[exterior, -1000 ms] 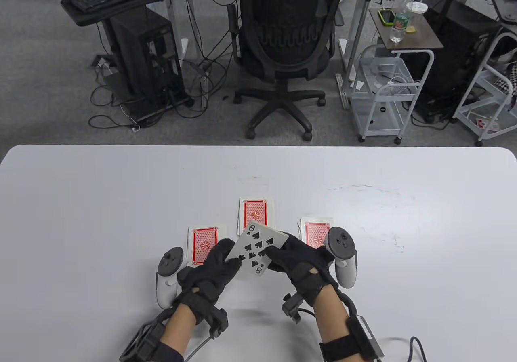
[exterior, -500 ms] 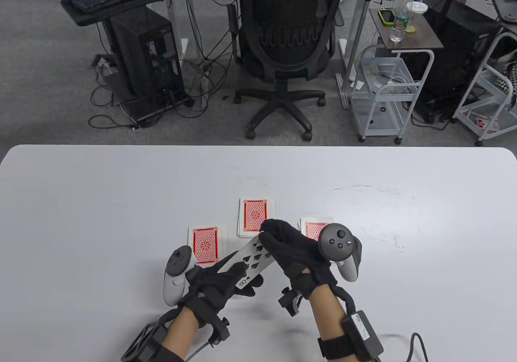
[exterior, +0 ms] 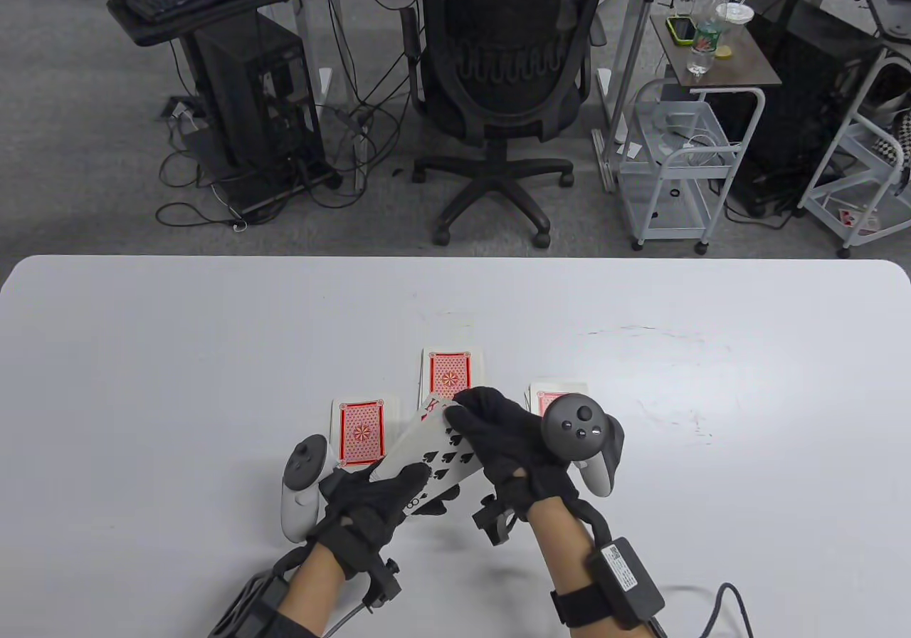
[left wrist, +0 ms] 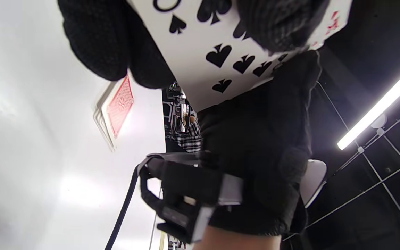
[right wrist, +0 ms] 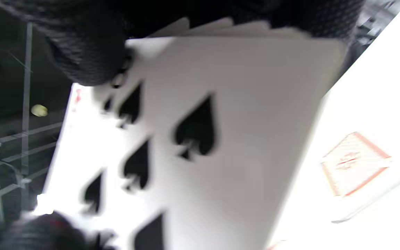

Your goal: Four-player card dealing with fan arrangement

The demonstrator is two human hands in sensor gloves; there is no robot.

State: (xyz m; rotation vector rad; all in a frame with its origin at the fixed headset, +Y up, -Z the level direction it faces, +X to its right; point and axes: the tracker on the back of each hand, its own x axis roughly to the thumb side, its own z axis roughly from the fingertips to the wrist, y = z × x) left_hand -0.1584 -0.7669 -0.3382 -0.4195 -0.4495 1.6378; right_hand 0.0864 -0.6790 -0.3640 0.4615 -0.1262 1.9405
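Both hands hold a small packet of face-up cards [exterior: 434,456] above the white table [exterior: 142,353], with the eight of spades on top; it fills the left wrist view [left wrist: 221,41] and the right wrist view [right wrist: 200,139]. A red-marked card edge peeks out behind it. My left hand [exterior: 384,499] grips the packet's near end. My right hand [exterior: 491,428] grips its far end from above. Three face-down red-backed piles lie on the table: left pile [exterior: 361,433], middle pile [exterior: 448,371], right pile [exterior: 551,399], partly hidden by my right hand.
The table's far edge [exterior: 455,259] faces a black office chair [exterior: 505,90], a computer desk [exterior: 235,61] and a white cart [exterior: 683,161] on the floor beyond. A cable [exterior: 726,602] trails from my right wrist.
The packet tilted from lying flat between both hands to held steeper. My right hand moved up over its far end and left. My left hand slid to its near end. A second card edge now shows.
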